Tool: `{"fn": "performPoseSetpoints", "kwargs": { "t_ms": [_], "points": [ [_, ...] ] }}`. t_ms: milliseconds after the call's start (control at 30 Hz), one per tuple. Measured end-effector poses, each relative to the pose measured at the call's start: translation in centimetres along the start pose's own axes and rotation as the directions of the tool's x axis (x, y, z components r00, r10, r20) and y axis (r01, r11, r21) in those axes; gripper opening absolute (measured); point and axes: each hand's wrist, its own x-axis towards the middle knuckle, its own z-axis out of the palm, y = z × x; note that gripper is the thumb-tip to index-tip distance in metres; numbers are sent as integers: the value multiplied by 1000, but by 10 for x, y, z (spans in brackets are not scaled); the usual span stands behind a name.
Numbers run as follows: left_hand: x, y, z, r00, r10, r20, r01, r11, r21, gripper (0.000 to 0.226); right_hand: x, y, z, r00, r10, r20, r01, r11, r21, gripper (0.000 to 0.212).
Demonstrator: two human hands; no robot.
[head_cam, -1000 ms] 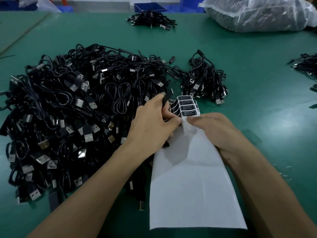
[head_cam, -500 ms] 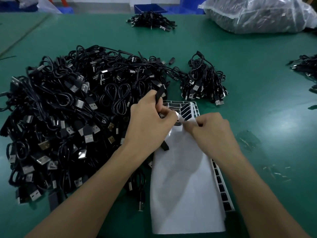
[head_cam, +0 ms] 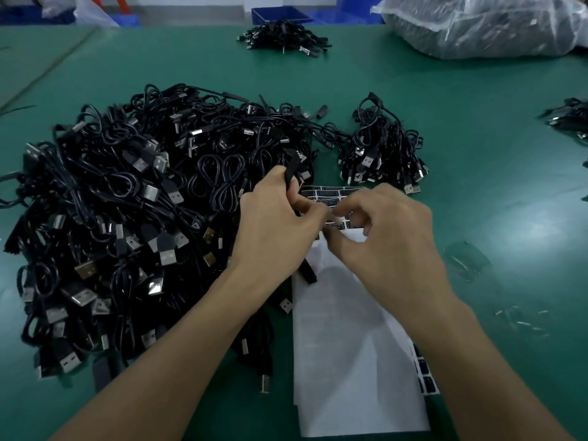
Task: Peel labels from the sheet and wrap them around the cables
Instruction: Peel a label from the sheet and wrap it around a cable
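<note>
My left hand (head_cam: 273, 224) is curled round one black cable (head_cam: 290, 178). Its long axis runs close to 12-to-6 o'clock. The flat connector end pokes up past my knuckles toward 12, and the other end comes out below my palm, leaning toward 5, over the label sheet (head_cam: 350, 361). My right hand (head_cam: 391, 237) sits just at 3 o'clock of the left, with thumb and forefinger pinching a small black label (head_cam: 331, 224) right beside the cable. The other fingers are loosely bent above it.

The sheet lies lengthwise from 12 to 6 o'clock on the green table (head_cam: 477, 160), showing mostly bare white. Rows of black labels are left at its far end and in a strip along its 3 o'clock edge. The labels carry pale print, too small and blurred for me to read.

At 9 o'clock of my hands a big heap of cables (head_cam: 127, 224) spreads out and touches the sheet's left edge. A smaller heap (head_cam: 381, 154) lies at 1 o'clock, just past the sheet's far end. Well off at 12 lies a third bundle (head_cam: 283, 38), with blue bins (head_cam: 280, 14) behind it. A clear plastic bag (head_cam: 477, 23) sits at 2 o'clock. More cables (head_cam: 569, 119) show at the right edge of the table. Thin clear scraps (head_cam: 467, 259) lie at 3 o'clock of my right hand.
</note>
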Motion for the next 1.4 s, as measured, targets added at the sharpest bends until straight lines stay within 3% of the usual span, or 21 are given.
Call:
{"fn": "performPoseSetpoints", "kwargs": {
  "t_ms": [133, 367, 467, 533, 600, 700, 767, 833, 933, 1200, 1400],
  "points": [
    [0, 0, 0, 1000, -17, 18, 17, 1000, 5, 42, -3, -6, 10, 997, 72, -30, -73, 997, -31, 16],
    [-1, 5, -1, 999, -43, 19, 43, 999, -12, 39, -4, -9, 13, 997, 39, -63, -43, 998, -48, 10],
    [-3, 9, -2, 994, -91, 55, 98, 985, -140, 34, -3, -4, 13, 995, 68, -69, -70, 997, -37, 7],
    [-3, 9, -4, 983, -133, 125, 163, 949, -270, 38, 0, -1, 10, 985, 161, -61, -155, 983, 95, 6],
    [-2, 8, -7, 980, -132, 146, 170, 941, -292, 43, 5, 1, 7, 957, 291, 2, -273, 898, 346, 18],
    [-2, 8, -12, 987, -88, 138, 118, 966, -232, 34, 9, -3, -1, 862, 455, 224, -464, 529, 710, 25],
    [0, 9, -15, 987, -85, 139, 114, 970, -215, 33, 11, -3, -3, 795, 479, 371, -541, 284, 792, 25],
    [2, 10, -20, 984, -102, 143, 133, 965, -224, 30, 12, -3, -5, 765, 464, 447, -570, 164, 805, 23],
    [4, 15, -28, 983, -87, 164, 124, 965, -233, 26, 13, -6, -8, 755, 418, 505, -589, 93, 803, 5],
    [-5, 16, -32, 959, -130, 251, 204, 933, -296, 16, 11, -9, -9, 752, 412, 515, -584, 53, 810, 5],
    [-17, 6, -21, 938, -223, 265, 312, 875, -370, 16, 9, -11, -4, 816, 338, 469, -508, 33, 860, 7]
  ]
}}
